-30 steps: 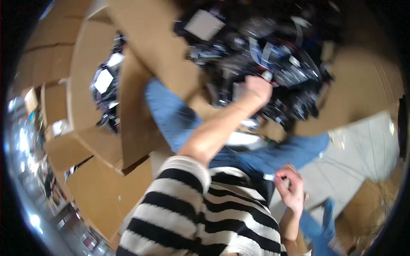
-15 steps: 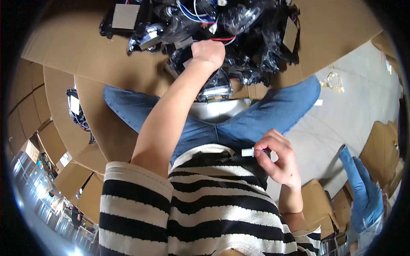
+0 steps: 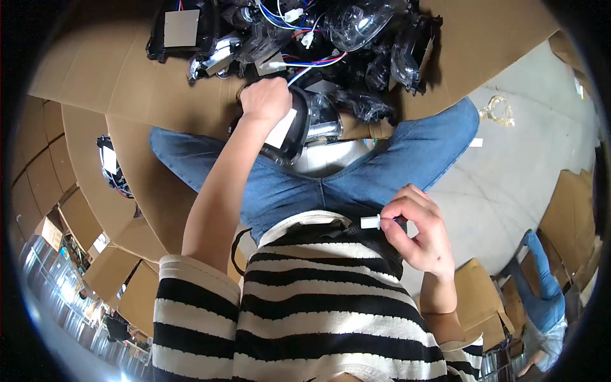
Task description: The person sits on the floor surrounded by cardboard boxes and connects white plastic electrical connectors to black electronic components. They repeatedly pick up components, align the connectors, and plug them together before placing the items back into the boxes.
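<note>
My left hand [image 3: 266, 100] reaches to the near edge of the pile, its fingers closed on the rim of a black-backed headlight [image 3: 296, 137]. A pale label covers part of the housing, and a clear lens shows on its right side. The fingertips are hidden behind the knuckles. Close to my waist, my right hand [image 3: 417, 229] pinches a small white wire connector [image 3: 370, 222] between thumb and fingers. A bit of blue wire shows at the pinch; the rest is hidden in the hand.
More headlights [image 3: 363, 25] in clear wrap, with loose wires, lie heaped on the cardboard [image 3: 121, 70] ahead. My jeans-clad legs [image 3: 407, 156] flank the work. A yellowish coil [image 3: 499, 111] lies on the floor to the right. Another person [image 3: 541, 286] is at lower right, near cardboard boxes.
My left hand has moved left and toward me, and the black-backed headlight has tilted and come nearer my lap. Its wires now show. My right hand keeps the connector almost in place.
</note>
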### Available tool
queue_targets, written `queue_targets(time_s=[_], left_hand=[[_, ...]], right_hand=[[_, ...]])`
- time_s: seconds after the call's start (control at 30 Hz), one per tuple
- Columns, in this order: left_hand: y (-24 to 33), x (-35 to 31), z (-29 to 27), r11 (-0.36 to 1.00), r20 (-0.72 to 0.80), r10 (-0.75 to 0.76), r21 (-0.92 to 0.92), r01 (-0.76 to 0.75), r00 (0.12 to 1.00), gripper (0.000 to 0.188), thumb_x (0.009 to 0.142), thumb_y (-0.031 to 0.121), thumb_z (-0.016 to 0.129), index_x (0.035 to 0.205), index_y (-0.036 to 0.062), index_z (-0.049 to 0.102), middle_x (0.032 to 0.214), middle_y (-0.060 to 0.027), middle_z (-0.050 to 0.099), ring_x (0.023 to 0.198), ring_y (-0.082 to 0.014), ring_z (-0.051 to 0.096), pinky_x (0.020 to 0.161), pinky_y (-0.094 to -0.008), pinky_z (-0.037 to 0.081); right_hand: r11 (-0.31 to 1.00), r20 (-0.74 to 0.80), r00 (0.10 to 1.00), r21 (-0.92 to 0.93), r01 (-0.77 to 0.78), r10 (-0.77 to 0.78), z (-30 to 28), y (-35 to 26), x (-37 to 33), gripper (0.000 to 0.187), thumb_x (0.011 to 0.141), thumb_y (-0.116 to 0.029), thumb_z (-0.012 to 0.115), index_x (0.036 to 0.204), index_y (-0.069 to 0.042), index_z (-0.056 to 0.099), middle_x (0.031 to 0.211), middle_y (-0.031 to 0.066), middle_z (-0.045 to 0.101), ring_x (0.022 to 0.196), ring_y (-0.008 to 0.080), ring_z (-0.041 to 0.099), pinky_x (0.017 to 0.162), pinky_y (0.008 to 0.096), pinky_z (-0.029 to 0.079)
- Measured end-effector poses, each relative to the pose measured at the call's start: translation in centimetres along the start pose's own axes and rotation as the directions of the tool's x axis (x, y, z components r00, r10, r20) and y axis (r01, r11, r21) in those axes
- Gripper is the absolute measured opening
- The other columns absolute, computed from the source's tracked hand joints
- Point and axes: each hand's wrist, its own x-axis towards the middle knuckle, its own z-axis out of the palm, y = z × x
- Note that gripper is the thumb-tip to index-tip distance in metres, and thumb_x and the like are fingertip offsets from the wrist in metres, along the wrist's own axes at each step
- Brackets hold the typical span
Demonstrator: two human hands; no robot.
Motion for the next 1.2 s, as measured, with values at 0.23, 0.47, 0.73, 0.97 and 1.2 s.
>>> queue_targets(time_s=[0.23, 0.47, 0.73, 0.97, 1.2], left_hand=[[-1.3, -5.8, -4.4, 0.901, -0.143, 0.36, -0.204, -0.384, 0.922, 0.018, 0.073, 0.022, 0.055, 0.075, 0.0043, 0.057, 0.072, -0.0125, 0.056, 0.071, -0.0277, 0.055, 0.063, -0.0362, 0.043], [-2.3, -10.0, -5.2, 0.68, -0.48, 0.432, -0.383, -0.625, 0.764, 0.013, 0.067, 0.01, 0.06, 0.07, 0.0016, 0.051, 0.083, -0.0074, 0.056, 0.075, -0.0257, 0.05, 0.067, -0.0331, 0.038], [0.2, -11.7, -4.2, 0.321, -0.12, 0.302, -0.921, -0.219, 0.946, 0.019, 0.087, 0.016, 0.042, 0.098, 0.0008, 0.046, 0.071, 0.0021, 0.043, 0.066, -0.0054, 0.041, 0.061, -0.0181, 0.035], [-0.1, -12.1, -4.3, 0.414, -0.156, 0.438, -0.839, -0.353, 0.885, 0.035, 0.083, 0.012, 0.043, 0.115, -0.0008, 0.039, 0.08, -0.0054, 0.047, 0.076, -0.0154, 0.046, 0.072, -0.0243, 0.038], [0.0, -14.1, -4.8, 0.582, -0.209, 0.405, -0.692, -0.427, 0.89, 0.037, 0.083, 0.008, 0.04, 0.119, 0.0013, 0.036, 0.093, -0.0151, 0.048, 0.082, -0.0252, 0.055, 0.07, -0.0319, 0.044]], right_hand=[[1.0, 0.003, 1.0, 0.017, -0.026, 0.026, 1.4, 0.1, -0.5, 0.007, 0.065, 0.001, 0.057, 0.071, -0.001, 0.052, 0.066, 0.0089, 0.051, 0.063, 0.0245, 0.048, 0.056, 0.0312, 0.038], [1.0, 0.026, 0.999, 0.003, 0.024, -0.024, 1.8, -0.6, 0.2, 0.007, 0.066, 0.001, 0.057, 0.07, 0.0, 0.052, 0.066, 0.0093, 0.052, 0.062, 0.0246, 0.048, 0.056, 0.0317, 0.038], [0.998, 0.073, 0.996, 0.016, 0.054, -0.055, 2.5, -1.8, 0.5, 0.005, 0.067, 0.0, 0.057, 0.069, -0.001, 0.052, 0.067, 0.009, 0.052, 0.063, 0.0244, 0.049, 0.057, 0.032, 0.039], [0.997, 0.063, 0.995, 0.015, 0.08, -0.081, 3.1, -3.0, 1.6, 0.005, 0.067, 0.0, 0.057, 0.07, -0.001, 0.052, 0.067, 0.0088, 0.051, 0.063, 0.024, 0.048, 0.056, 0.0312, 0.038], [0.997, -0.061, 0.997, 0.064, 0.047, -0.043, 3.7, -4.0, 2.7, 0.006, 0.068, 0.001, 0.057, 0.072, -0.001, 0.053, 0.066, 0.0075, 0.05, 0.06, 0.0205, 0.047, 0.053, 0.029, 0.037]])
